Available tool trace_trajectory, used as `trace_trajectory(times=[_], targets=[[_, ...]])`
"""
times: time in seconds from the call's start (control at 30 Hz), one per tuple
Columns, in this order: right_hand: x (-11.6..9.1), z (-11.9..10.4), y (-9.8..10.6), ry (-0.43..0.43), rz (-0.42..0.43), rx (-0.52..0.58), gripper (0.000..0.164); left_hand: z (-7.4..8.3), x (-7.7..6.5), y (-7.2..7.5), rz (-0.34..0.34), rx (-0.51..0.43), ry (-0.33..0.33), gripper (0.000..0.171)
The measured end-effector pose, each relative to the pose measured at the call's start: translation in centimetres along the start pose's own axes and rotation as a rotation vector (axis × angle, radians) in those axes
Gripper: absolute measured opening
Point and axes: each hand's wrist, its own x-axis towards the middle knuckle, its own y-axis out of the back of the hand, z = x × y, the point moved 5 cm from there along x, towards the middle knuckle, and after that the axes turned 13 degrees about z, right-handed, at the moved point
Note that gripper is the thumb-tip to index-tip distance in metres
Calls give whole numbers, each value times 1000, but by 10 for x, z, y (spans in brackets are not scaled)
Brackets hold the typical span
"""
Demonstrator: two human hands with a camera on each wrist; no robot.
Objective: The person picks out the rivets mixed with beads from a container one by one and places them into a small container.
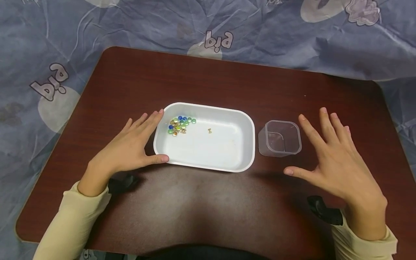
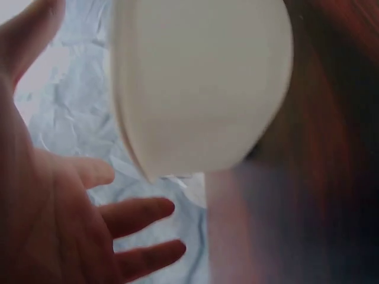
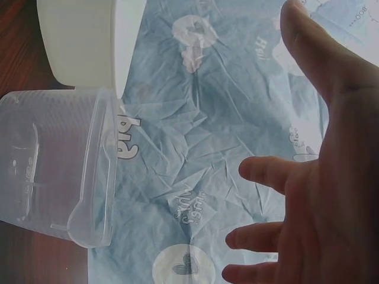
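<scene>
A white oblong tray [image 1: 208, 151] stands on the table with several glass beads [image 1: 180, 124] clustered at its left end, in blue, green, yellow and amber. One small gold piece [image 1: 209, 130] lies apart near the tray's middle. My left hand [image 1: 130, 148] is spread beside the tray's left end, its index finger and thumb tips right at the rim. In the left wrist view the tray's outer wall [image 2: 201, 83] fills the top. To the tray's right sits a clear plastic tub [image 1: 281, 139]. My right hand [image 1: 338, 162] is spread to the right of the tub, holding nothing.
The dark brown table [image 1: 208, 83] has rounded corners. Beyond its far edge hangs or lies a blue-grey patterned cloth [image 1: 136, 29]. Dark wrist mounts [image 1: 325, 211] sit under both wrists, by the cream sleeves [image 1: 78, 216].
</scene>
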Motion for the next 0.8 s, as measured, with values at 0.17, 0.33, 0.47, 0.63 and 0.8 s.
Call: trace_trajectory(times=[0.17,0.33,0.47,0.63,0.8], targets=[[0,1,0,28,39,37,115,-9,2,-10,-18,-98,0,118],[2,1,0,62,101,92,110,-11,4,-16,-9,-143,-27,122],[5,0,0,87,171,139,105,-12,5,-20,-12,-143,-35,123],[11,-3,1,142,291,182,99,-14,5,-23,-6,-138,-29,124],[17,-3,-1,148,335,213,96,-15,4,-23,5,-140,-28,125]])
